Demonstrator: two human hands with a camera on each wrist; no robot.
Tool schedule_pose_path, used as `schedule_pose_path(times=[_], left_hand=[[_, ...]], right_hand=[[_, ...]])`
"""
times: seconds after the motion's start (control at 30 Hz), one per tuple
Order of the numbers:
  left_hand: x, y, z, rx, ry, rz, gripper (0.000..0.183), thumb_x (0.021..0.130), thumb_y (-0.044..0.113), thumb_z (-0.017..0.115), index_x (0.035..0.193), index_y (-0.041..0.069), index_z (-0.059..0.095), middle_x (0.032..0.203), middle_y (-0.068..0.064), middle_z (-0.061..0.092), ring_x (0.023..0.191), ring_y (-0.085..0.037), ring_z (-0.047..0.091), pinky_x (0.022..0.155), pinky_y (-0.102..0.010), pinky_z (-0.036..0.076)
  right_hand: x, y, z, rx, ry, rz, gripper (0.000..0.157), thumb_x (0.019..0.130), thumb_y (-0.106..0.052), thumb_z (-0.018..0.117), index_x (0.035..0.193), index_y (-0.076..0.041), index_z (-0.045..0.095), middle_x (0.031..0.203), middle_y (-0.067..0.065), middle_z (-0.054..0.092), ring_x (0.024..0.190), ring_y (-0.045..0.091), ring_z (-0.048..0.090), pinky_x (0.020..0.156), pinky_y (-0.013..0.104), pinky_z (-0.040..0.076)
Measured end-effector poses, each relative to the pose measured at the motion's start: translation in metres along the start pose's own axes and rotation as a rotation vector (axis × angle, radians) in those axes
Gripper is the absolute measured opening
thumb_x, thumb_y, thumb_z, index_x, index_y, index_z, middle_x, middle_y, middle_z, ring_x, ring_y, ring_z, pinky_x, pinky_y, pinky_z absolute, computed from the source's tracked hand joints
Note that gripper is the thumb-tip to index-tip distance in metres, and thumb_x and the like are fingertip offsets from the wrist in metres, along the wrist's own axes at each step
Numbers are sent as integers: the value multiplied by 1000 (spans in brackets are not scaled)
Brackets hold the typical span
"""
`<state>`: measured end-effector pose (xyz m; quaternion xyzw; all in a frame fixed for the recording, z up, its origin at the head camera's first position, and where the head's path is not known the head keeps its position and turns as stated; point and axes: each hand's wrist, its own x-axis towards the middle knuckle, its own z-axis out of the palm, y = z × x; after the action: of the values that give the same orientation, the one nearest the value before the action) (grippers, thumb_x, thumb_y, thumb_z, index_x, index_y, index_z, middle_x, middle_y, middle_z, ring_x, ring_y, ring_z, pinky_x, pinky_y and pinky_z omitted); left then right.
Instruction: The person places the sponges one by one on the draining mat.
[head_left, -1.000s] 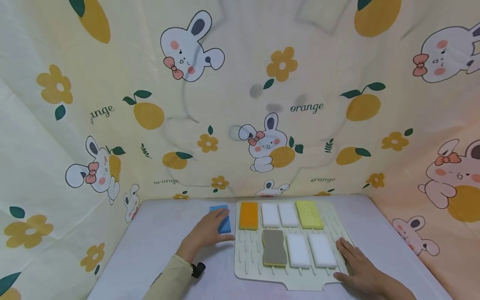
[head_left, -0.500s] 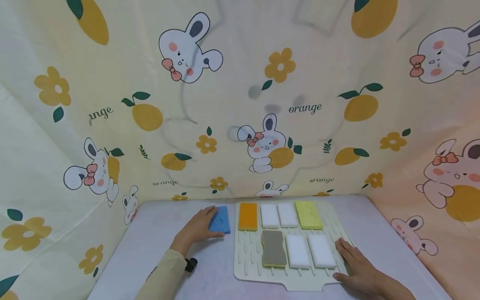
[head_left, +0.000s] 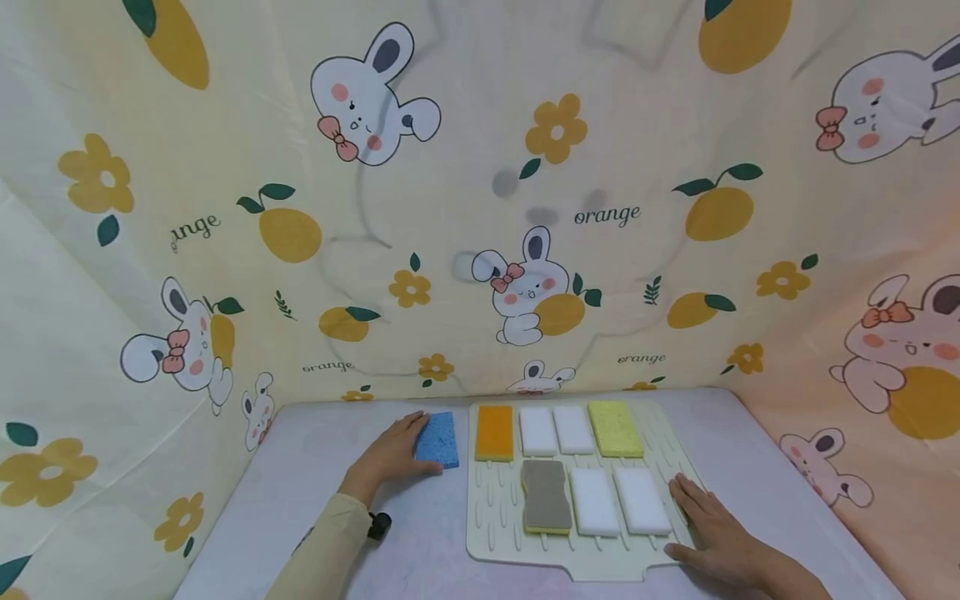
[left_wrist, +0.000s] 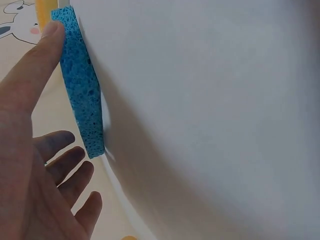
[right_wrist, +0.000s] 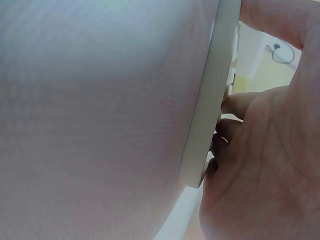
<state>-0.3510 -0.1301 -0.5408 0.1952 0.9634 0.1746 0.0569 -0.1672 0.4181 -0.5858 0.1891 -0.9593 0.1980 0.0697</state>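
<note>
A blue sponge (head_left: 437, 440) lies on the table, left of a pale ridged board (head_left: 495, 546). My left hand (head_left: 392, 454) is at the sponge's left side, fingers spread and loosely bent. In the left wrist view the thumb (left_wrist: 44, 57) overlaps one end of the blue sponge (left_wrist: 81, 85), while the other fingers (left_wrist: 75, 177) appear apart from it. On the board's right edge rests my right hand (head_left: 716, 537), fingers extended. The right wrist view shows that hand (right_wrist: 265, 160) against the board's thick rim (right_wrist: 212, 100); its fingertips are partly hidden.
The board's back row has an orange sponge (head_left: 494, 433), two white sponges (head_left: 538, 431) and a yellow-green sponge (head_left: 616, 429). A grey-topped sponge (head_left: 547, 497) and two more white sponges (head_left: 596, 502) lie in front. A patterned curtain (head_left: 450, 208) surrounds the table.
My left hand has moved left, from over the blue sponge to its left side, uncovering most of it. The sponge stays beside the board, and the right hand keeps its place.
</note>
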Motion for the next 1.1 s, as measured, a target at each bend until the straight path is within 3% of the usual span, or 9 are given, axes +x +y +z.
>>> schedule_pose_path(times=[0.17,0.43,0.57,0.77,1.1], left_hand=[[4,-1,0,-10,-20,-9,111,84,64,86,167,8,38,173,-14,34,157,-43,34,128,-58,31],[9,-3,-1,8,-32,-14,117,80,66,88,166,5,37,174,-15,33,157,-43,35,128,-58,33],[10,-1,-3,5,-53,-29,119,79,65,89,167,4,36,174,-16,32,157,-43,35,128,-58,33],[11,2,-6,-21,-72,-52,121,78,63,91,168,5,34,174,-15,32,158,-41,34,128,-57,32],[16,-1,0,-19,-61,-56,119,77,60,93,166,5,37,170,-20,37,152,-42,42,124,-60,39]], right_hand=[[-1,6,5,-93,70,-84,102,99,-43,76,171,-2,17,180,12,9,142,-24,-22,114,6,-19],[0,-1,1,-29,38,-36,95,96,-47,77,159,12,36,161,37,37,139,-29,-21,109,2,-18],[1,-5,-4,1,8,-12,94,95,-45,78,156,14,38,161,39,36,136,-31,-21,108,2,-18],[5,-13,-11,80,-83,95,96,93,-46,79,153,18,39,159,44,33,127,-37,-22,101,1,-18],[8,-14,-12,137,-130,165,100,92,-45,80,157,16,35,165,43,24,120,-39,-22,99,4,-19]])
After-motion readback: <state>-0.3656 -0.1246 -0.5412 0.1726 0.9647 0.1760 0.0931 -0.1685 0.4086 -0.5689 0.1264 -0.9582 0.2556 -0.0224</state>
